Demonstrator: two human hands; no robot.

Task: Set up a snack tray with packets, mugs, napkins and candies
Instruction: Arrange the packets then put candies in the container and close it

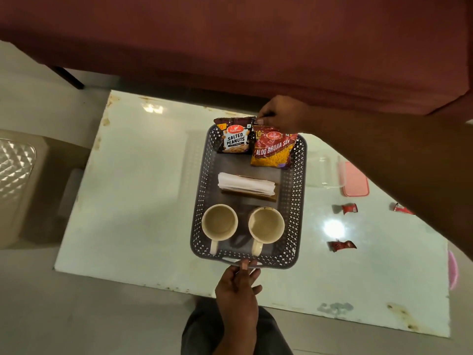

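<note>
Where the glossy tabletop (pixel 143 206) nears the viewer, the left hand (pixel 236 290) has its grip pinched on the near rim of the grey perforated plastic tray (pixel 294 201). Inside stand 2 round cream mugs (pixel 219 222), then a folded white napkin stack (pixel 245 184), then 2 foil snack packets (pixel 234 137). The right hand (pixel 281 115) has its grip clamped on the aloo bhujia packet's (pixel 272 152) top. 3 red-wrapped candies (pixel 341 245) lie right of the tray.

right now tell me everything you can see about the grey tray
The grey tray is a rectangular plastic basket with perforated lattice walls, rounded corners and a slot handle at its near end. It sits flat on the glossy table, holding two snack packets, a napkin stack and two empty mugs. The left hand grips the near handle.
</note>
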